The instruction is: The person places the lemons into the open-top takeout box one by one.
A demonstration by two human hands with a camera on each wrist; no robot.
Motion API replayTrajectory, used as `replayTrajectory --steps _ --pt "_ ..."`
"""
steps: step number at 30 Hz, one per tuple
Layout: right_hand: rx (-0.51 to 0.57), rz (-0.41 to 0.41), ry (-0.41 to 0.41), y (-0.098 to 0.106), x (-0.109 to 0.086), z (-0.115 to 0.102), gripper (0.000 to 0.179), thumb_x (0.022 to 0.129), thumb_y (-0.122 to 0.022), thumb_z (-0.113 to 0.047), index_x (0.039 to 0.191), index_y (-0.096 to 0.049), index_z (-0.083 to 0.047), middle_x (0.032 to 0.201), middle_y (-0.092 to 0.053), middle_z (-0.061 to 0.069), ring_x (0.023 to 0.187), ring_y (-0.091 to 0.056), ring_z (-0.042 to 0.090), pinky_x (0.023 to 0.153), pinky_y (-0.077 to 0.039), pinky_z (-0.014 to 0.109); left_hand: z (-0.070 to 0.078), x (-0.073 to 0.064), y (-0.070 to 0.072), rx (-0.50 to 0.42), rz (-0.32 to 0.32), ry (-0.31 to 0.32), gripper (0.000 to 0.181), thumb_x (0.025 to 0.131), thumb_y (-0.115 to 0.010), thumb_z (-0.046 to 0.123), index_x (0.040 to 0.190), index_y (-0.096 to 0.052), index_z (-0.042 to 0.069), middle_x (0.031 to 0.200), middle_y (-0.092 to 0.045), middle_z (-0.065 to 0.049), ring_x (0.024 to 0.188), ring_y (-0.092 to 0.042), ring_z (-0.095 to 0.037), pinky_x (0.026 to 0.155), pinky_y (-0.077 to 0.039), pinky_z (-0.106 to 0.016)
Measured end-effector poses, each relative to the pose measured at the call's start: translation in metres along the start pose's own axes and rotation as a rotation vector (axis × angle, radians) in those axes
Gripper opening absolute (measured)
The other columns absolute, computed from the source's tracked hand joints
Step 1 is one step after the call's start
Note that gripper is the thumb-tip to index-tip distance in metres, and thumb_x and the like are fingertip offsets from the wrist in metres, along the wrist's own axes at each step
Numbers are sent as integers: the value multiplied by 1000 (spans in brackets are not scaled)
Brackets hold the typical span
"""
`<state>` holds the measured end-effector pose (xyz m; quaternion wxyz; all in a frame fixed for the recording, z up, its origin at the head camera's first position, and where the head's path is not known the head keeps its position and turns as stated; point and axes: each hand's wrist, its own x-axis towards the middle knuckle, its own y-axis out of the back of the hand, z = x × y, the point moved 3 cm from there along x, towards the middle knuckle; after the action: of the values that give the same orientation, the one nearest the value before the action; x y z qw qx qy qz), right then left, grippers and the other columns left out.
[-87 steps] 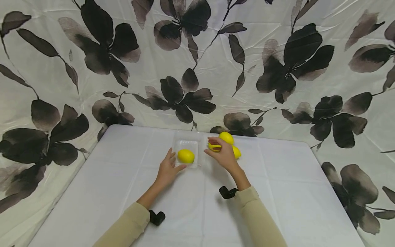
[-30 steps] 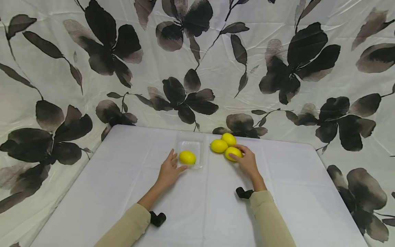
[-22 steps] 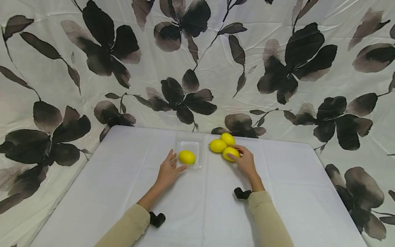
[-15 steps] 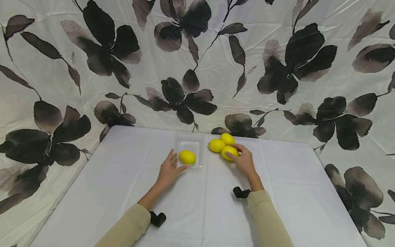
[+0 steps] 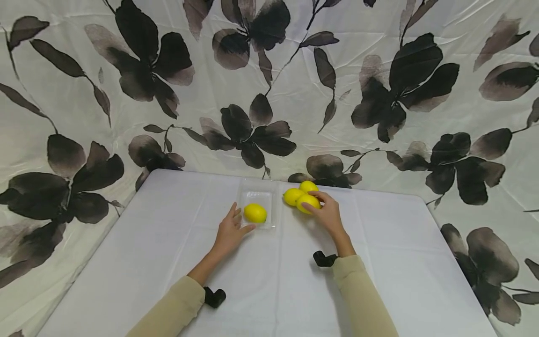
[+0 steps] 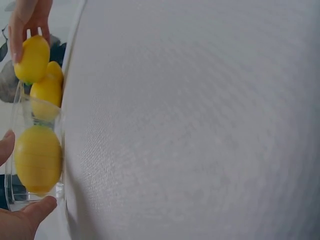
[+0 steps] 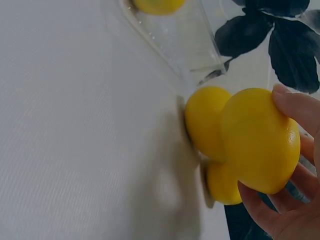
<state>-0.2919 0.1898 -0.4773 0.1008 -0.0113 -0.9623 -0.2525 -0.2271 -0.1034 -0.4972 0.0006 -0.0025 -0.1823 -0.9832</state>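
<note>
My right hand [image 5: 327,213] pinches a yellow lemon [image 7: 260,140] between thumb and fingers. In the right wrist view this lemon is raised off the white table and overlaps two other lemons, one nearer the tray [image 5: 290,197] and one at the back edge [image 5: 309,186]. A clear plastic tray [image 5: 272,201] stands left of them with one lemon [image 5: 255,213] lying in its near part. At the tray's near left corner rests my left hand [image 5: 229,234], its fingers extended along the side and its thumb at the front rim.
A white cloth covers the table [image 5: 236,290]. Behind it hangs a white curtain [image 5: 311,107] with dark flowers, close to the table's back edge. Black wrist cameras [image 5: 214,297] project from both beige sleeves.
Earlier the right hand was over the left lemon of the group, then it took hold of the near one. That lemon has since risen and shifted left. The left hand stays at the tray.
</note>
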Motion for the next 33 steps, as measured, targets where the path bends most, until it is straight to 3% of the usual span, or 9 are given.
replayTrajectory --steps 10,18,23,33 --pt "-23 -10 61 -15 9 -16 44 84 -80 -28 121 -68 -8 129 -63 14 116 -60 30 102 -51 45 -2 -2 0 -8 2 3 93 88 -75 14 156 -13 -2 155 -33 -28 139 -40 -43 109 -42 -49" --pt "-13 -57 111 -39 13 -37 44 83 -81 -27 122 -69 -11 121 -66 11 110 -59 28 97 -51 45 -4 -3 0 -23 14 13 94 87 -76 14 156 -14 -1 155 -33 -27 140 -39 -41 110 -42 -48" --pt "13 -109 121 -59 16 -49 44 84 -80 -29 123 -68 -11 126 -64 9 115 -58 26 102 -50 43 -4 -4 0 -26 21 10 93 87 -76 13 156 -16 -2 154 -35 -28 138 -41 -42 108 -43 -48" --pt "28 -121 146 -86 20 -61 43 84 -80 -29 121 -69 -10 125 -66 8 117 -60 25 104 -50 41 -3 -3 1 -23 26 -11 93 87 -76 14 156 -16 -3 153 -36 -28 138 -42 -42 108 -43 -49"
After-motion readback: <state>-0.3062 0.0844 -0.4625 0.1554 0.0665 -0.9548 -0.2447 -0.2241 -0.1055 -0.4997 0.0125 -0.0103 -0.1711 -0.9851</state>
